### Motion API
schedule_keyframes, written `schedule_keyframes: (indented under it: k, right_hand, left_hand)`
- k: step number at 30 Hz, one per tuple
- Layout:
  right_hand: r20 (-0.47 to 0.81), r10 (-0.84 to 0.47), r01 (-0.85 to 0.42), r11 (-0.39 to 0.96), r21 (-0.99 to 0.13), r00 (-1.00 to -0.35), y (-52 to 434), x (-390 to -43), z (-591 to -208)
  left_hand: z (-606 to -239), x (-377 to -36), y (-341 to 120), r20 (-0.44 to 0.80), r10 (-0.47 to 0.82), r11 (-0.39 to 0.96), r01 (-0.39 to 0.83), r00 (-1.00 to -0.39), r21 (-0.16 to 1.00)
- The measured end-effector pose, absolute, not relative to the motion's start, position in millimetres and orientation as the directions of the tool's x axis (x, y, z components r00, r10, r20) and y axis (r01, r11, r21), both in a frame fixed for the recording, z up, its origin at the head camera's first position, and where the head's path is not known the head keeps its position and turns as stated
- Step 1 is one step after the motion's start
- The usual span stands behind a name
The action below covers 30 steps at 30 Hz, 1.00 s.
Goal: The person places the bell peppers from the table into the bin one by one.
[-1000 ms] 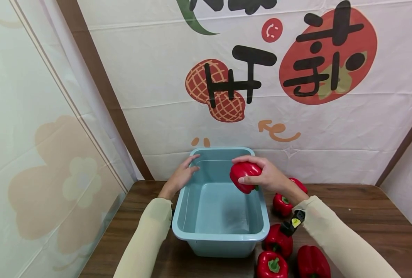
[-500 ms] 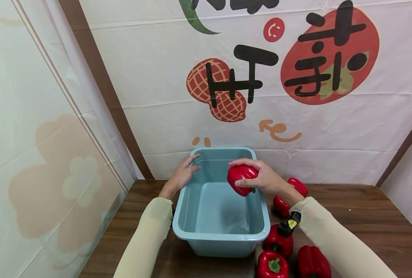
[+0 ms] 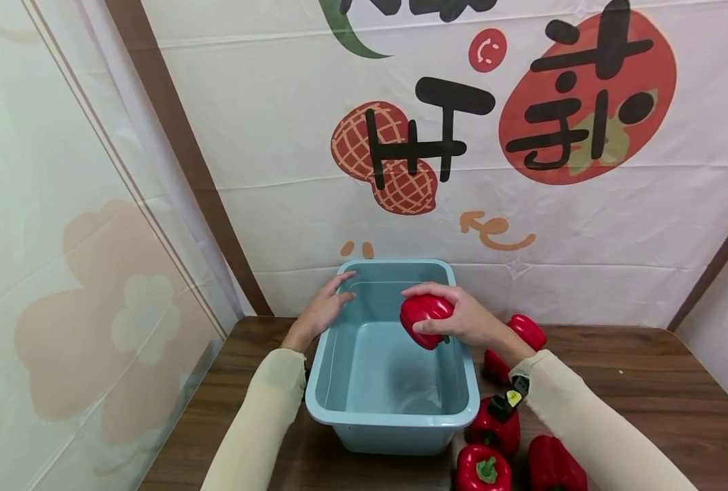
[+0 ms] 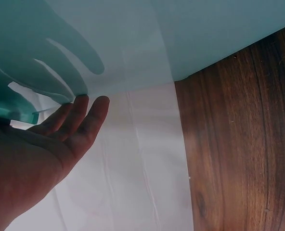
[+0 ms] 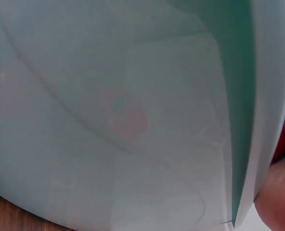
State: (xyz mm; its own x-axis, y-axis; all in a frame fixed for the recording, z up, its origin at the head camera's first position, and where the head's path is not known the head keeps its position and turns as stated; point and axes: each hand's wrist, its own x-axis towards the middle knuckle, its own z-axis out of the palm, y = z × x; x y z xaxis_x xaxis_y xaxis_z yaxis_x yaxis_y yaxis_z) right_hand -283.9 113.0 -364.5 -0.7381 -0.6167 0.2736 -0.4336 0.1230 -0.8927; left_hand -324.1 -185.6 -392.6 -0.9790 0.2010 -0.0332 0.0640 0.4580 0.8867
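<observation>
From the head camera, the right hand point(image 3: 462, 318) curls its fingers and thumb around a red bell pepper point(image 3: 423, 319) and holds it in the air over the open top of a light blue plastic tub point(image 3: 395, 423), above the far right part of the basin and clear of the bottom. The pepper lies directly beneath that hand, its long axis tilted, stem end hidden toward the palm. The left hand point(image 3: 322, 310) is well apart from the pepper; it rests on the tub's far left rim with fingers mostly straight, thumb toward the inside. To the right of the tub, on the wooden tabletop point(image 3: 646, 382), lie more red bell peppers point(image 3: 483, 469), partly hidden by the right forearm. A printed cloth backdrop point(image 3: 523, 204) hangs behind.

The left wrist camera shows the left hand point(image 4: 46, 149) with fingers extended and close together, their tips against the translucent wall of the tub point(image 4: 133, 43), tabletop point(image 4: 239, 154) to the side.

The right wrist camera is nearly filled by the tub's point(image 5: 109, 120) pale interior, blurred; a sliver of red shows at the right edge, and the grip cannot be judged here.
</observation>
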Motion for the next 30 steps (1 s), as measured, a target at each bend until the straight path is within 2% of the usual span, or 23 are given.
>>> schedule_keyframes:
  k: [12, 30]
  right_hand:
    - [0.219, -0.645, -0.426, 0.182, -0.886, -0.732, 113.8, -285.8, -366.0]
    - [0.217, -0.646, -0.439, 0.203, -0.875, -0.732, 112.8, -286.5, -369.7]
  left_hand:
    - [-391.1, -324.2, -183.7, -0.051, 0.206, 0.461, 0.051, -0.977, 0.886]
    - [-389.9, -322.8, -183.3, -0.041, 0.198, 0.467, 0.058, -0.979, 0.882]
